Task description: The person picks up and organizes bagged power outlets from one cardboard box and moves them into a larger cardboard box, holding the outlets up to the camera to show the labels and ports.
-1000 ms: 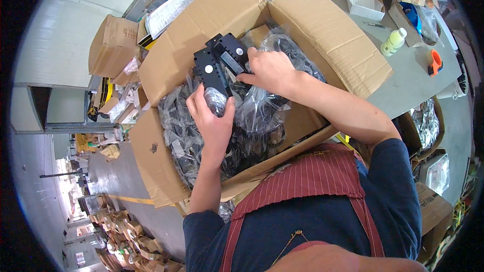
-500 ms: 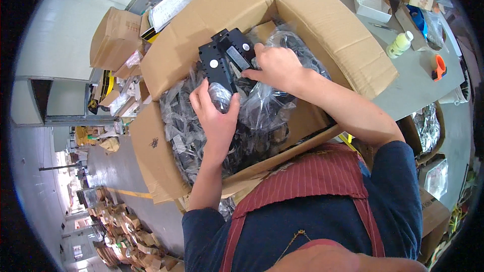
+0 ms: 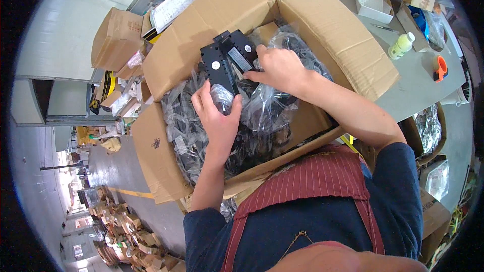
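Above an open cardboard box (image 3: 222, 0), my left hand (image 3: 217, 126) grips the lower end of a black, slotted plastic unit (image 3: 218, 69) with a round white sticker. Clear plastic bunches between its thumb and fingers. Right beside that, touching it, is a second black unit (image 3: 240, 50) with a round sticker and a long printed label. My right hand (image 3: 282, 70) holds this one by its right edge, thumb below, fingers curled. Beneath both hands the box is filled with plastic-bagged black parts (image 3: 189, 126); clear bags (image 3: 272, 103) hang below my right hand.
On the grey table (image 3: 375, 43) to the right stand a bottle with pale yellow-green content (image 3: 401, 46), an orange tape ring (image 3: 440, 68) and a white open carton (image 3: 372, 0). Closed cardboard boxes (image 3: 118, 38) are at the left. The box's flaps spread outward.
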`<state>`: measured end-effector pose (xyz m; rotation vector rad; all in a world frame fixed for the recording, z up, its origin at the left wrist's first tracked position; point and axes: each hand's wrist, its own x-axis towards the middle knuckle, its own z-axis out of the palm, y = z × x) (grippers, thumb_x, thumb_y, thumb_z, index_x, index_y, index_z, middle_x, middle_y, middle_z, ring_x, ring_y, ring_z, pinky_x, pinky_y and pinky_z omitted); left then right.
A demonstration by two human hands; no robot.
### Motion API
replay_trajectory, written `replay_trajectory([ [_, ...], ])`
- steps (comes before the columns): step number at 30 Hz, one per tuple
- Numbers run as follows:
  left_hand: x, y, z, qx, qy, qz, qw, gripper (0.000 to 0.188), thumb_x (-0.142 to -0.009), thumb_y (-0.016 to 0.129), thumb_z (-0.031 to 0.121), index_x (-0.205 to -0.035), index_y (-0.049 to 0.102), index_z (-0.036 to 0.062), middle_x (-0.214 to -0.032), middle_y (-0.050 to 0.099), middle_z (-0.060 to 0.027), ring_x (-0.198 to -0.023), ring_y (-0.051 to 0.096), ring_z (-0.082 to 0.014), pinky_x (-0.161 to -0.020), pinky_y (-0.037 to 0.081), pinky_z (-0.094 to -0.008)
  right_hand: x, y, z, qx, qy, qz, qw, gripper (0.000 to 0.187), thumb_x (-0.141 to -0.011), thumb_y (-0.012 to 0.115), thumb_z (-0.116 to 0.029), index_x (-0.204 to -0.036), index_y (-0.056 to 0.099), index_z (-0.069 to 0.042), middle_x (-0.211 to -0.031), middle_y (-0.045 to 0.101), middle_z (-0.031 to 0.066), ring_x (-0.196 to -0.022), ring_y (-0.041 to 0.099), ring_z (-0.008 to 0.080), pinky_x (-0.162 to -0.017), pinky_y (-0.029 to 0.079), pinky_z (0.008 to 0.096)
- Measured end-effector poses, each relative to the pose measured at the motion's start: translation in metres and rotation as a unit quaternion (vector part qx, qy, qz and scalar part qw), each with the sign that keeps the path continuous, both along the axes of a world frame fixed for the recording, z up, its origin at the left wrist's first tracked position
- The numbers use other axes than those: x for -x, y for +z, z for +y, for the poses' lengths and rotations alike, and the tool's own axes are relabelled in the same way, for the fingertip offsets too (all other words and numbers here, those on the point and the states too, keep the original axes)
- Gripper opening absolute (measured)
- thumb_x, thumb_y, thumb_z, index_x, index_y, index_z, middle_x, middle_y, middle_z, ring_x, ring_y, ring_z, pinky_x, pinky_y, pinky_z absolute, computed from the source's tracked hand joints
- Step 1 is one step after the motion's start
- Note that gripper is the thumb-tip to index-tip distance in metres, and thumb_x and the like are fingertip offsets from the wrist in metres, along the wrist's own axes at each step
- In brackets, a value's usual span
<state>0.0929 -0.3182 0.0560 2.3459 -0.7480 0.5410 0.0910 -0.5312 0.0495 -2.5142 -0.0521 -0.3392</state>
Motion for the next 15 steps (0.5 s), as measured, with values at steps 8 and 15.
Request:
replay_trajectory([
  [8,-0.0004,-0.0008,-0.0003,-0.006,-0.003,-0.003,1.000,0.074,-0.071,0.082,0.009,-0.133,0.044,-0.0043,-0.121,0.046,-0.0221,-0.114,0.048,-0.0380,-0.100,0.040,-0.0455,-0.0001,-0.0018,-0.0012,-0.011,0.000,0.001,1.000,0.057,-0.082,0.071,-0.048,-0.090,0.055,0.006,-0.075,0.066,0.0239,-0.073,0.068,0.0394,-0.065,0.055,0.0448],
  [15,0.0002,0.0007,0.0002,-0.004,-0.002,-0.002,1.000,0.074,-0.072,0.081,0.008,-0.133,0.043,-0.0049,-0.121,0.045,-0.0222,-0.114,0.048,-0.0382,-0.100,0.040,-0.0455,0.0002,0.0002,-0.0004,-0.012,0.001,0.002,1.000,0.057,-0.082,0.072,-0.048,-0.089,0.055,0.006,-0.073,0.066,0.0237,-0.071,0.067,0.0398,-0.064,0.054,0.0449],
])
